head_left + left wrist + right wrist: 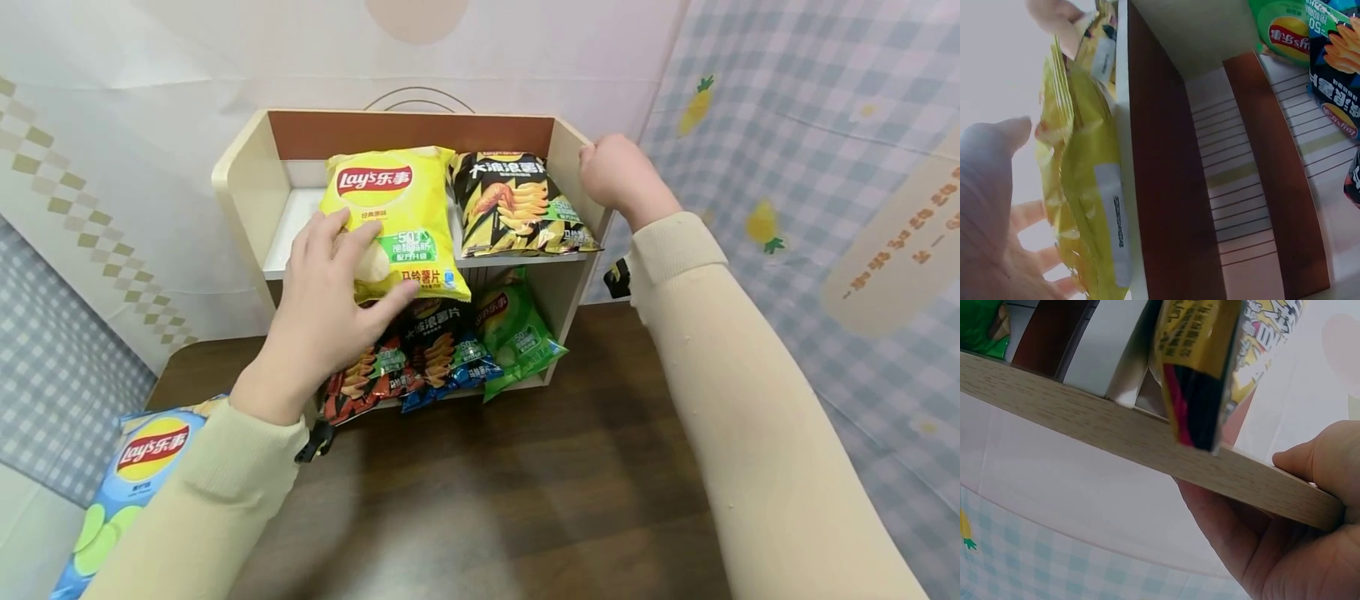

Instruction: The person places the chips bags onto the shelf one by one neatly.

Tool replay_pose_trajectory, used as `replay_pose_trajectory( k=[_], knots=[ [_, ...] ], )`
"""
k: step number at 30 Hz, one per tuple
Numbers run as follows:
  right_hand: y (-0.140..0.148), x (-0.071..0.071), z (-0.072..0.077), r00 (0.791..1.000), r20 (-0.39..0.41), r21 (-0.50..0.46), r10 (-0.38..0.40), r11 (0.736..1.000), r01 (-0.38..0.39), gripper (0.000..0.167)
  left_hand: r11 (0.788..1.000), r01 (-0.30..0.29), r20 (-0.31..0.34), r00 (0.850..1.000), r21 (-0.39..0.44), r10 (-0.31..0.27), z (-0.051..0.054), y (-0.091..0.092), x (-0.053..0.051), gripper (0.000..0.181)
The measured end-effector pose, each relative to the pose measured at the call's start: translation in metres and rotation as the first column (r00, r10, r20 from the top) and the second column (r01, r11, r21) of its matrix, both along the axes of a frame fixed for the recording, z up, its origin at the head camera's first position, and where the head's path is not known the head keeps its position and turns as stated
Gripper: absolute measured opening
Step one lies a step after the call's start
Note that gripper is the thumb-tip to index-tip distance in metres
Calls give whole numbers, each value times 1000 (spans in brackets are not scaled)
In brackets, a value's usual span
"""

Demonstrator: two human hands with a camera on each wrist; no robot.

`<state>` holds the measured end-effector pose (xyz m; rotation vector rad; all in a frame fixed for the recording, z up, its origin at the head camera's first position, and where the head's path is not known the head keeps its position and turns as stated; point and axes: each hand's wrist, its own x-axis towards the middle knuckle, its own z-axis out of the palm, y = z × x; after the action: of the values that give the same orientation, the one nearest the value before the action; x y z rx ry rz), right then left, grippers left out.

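A yellow Lay's chip bag lies on the upper level of a small two-level shelf. My left hand is over the bag's lower left side, fingers spread; whether they touch it I cannot tell. The left wrist view shows this bag from its edge, with the thumb and fingers around but not closed on it. My right hand grips the shelf's right side panel; in the right wrist view, thumb and fingers lie on opposite faces of the panel. Beside the yellow bag lies a black-and-gold chip bag.
On the lower level stand a red-and-black bag, a blue-and-black bag and a green bag. A light blue Lay's bag lies on the brown wooden surface at left. Patterned cloth hangs behind and at both sides.
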<state>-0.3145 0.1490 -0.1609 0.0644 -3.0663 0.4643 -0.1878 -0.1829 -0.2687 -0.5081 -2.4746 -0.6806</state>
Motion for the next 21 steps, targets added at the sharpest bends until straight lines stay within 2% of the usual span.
replay_pose_trajectory(
  k=[3,6,14,18,21],
  knots=[
    [-1,1,1,1000,1,9,1,1000,-1,52,996,-1,-13,1000,-87,0,-7,1,5,86],
    [-1,0,0,1000,7,2,-5,1000,5,50,993,-16,-52,999,-116,10,-11,3,4,87],
    [-2,1,-2,1000,2,1,-8,1000,8,52,997,4,-111,994,-74,-12,-11,10,-7,67],
    [-4,1,-3,1000,19,-12,-18,1000,18,56,999,15,-107,994,-51,-21,-9,17,-16,61],
    [-7,1,-3,999,27,-21,-19,1000,20,57,998,-6,-92,996,-57,1,-7,22,-21,59]
  ],
)
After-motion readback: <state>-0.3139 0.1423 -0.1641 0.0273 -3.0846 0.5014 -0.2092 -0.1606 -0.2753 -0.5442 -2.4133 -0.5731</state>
